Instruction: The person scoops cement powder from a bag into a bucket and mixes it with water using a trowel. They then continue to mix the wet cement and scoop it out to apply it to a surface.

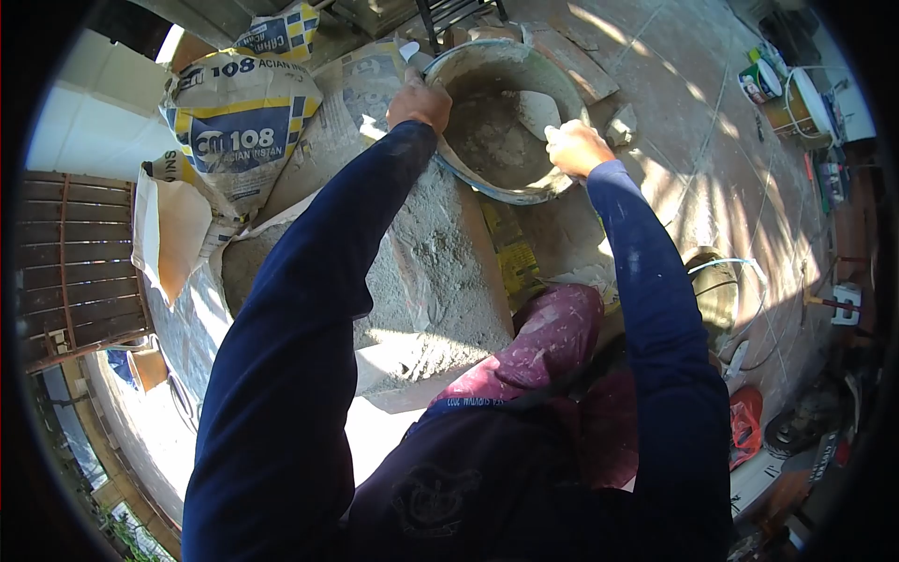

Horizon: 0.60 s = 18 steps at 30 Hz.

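Observation:
A round bucket holding grey cement powder stands on the ground ahead of me. My left hand grips its far left rim. My right hand is closed around the handle of a trowel, whose blade is inside the bucket over the powder. Both arms wear dark blue sleeves.
An open cement sack with grey powder lies just below the bucket. A printed cement bag stands at the left. A second bucket sits at the right, paint tins at the far right. Tools lie along the right edge.

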Each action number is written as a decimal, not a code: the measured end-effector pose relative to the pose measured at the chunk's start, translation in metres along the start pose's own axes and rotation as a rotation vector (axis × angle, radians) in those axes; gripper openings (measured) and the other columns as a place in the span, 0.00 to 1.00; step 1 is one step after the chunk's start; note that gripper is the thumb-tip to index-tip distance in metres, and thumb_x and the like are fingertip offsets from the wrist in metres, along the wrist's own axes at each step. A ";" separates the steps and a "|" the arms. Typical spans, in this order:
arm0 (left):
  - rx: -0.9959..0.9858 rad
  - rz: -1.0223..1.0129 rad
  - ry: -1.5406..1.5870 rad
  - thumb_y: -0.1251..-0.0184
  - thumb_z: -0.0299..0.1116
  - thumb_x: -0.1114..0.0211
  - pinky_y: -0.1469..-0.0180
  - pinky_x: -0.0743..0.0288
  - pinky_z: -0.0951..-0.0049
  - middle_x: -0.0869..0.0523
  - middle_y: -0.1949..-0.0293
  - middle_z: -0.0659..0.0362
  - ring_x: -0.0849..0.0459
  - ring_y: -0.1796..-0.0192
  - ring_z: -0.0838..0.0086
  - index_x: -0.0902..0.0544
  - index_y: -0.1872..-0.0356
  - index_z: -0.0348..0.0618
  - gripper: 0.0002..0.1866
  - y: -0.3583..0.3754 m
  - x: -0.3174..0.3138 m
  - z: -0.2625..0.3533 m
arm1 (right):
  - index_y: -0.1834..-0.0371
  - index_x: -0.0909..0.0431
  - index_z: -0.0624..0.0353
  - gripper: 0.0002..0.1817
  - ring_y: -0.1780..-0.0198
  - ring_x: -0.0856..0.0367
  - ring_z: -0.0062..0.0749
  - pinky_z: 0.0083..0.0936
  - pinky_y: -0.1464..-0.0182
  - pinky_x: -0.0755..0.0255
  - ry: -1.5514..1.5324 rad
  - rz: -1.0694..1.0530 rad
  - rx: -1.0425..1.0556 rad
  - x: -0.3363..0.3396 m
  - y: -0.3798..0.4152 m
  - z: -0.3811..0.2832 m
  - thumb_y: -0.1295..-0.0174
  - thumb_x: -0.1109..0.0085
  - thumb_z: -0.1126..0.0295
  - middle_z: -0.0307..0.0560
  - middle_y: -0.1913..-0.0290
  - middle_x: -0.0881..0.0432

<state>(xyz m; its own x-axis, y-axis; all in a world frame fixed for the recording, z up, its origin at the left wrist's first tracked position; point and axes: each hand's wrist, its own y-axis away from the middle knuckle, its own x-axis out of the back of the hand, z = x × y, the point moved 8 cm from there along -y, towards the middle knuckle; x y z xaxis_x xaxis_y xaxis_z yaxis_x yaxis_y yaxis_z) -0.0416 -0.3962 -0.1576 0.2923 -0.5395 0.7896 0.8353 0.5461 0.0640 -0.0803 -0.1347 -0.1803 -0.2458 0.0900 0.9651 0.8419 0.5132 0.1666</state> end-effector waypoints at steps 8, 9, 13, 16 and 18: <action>0.016 -0.005 -0.020 0.29 0.48 0.47 0.37 0.29 0.56 0.18 0.46 0.36 0.21 0.40 0.44 0.30 0.37 0.34 0.28 0.000 -0.002 -0.002 | 0.56 0.14 0.60 0.13 0.48 0.14 0.50 0.40 0.47 0.21 0.044 -0.056 -0.160 0.060 -0.039 -0.071 0.45 0.38 0.72 0.58 0.52 0.14; 0.015 -0.005 -0.016 0.29 0.48 0.47 0.37 0.29 0.56 0.18 0.46 0.36 0.21 0.40 0.44 0.30 0.37 0.34 0.29 -0.002 -0.001 0.000 | 0.60 0.13 0.59 0.11 0.51 0.13 0.50 0.40 0.50 0.20 0.113 -0.036 -0.012 0.065 -0.042 -0.086 0.46 0.39 0.72 0.57 0.55 0.13; -0.024 0.077 -0.033 0.28 0.50 0.48 0.43 0.25 0.51 0.16 0.51 0.39 0.18 0.46 0.43 0.27 0.45 0.40 0.24 -0.003 -0.005 -0.004 | 0.74 0.16 0.57 0.04 0.66 0.14 0.52 0.41 0.65 0.20 0.356 0.069 0.641 0.053 0.002 -0.162 0.54 0.38 0.73 0.54 0.71 0.14; -0.010 0.060 -0.026 0.27 0.52 0.51 0.42 0.26 0.52 0.16 0.50 0.39 0.19 0.45 0.43 0.27 0.44 0.41 0.25 -0.002 0.002 -0.001 | 0.69 0.13 0.56 0.07 0.62 0.13 0.50 0.42 0.59 0.20 0.401 -0.124 0.534 0.061 0.006 -0.122 0.45 0.37 0.67 0.52 0.67 0.13; 0.004 0.043 -0.022 0.26 0.52 0.53 0.41 0.27 0.52 0.16 0.49 0.39 0.19 0.44 0.44 0.27 0.44 0.41 0.25 -0.001 0.000 -0.004 | 0.62 0.14 0.59 0.11 0.53 0.14 0.51 0.42 0.51 0.22 0.256 -0.208 0.247 0.079 -0.008 -0.086 0.42 0.34 0.64 0.57 0.60 0.13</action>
<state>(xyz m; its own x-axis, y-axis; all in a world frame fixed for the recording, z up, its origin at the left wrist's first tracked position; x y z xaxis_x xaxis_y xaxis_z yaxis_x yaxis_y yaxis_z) -0.0409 -0.3990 -0.1604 0.3174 -0.5018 0.8046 0.8203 0.5711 0.0325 -0.0649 -0.2055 -0.0878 -0.2451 -0.2366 0.9402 0.6386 0.6903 0.3402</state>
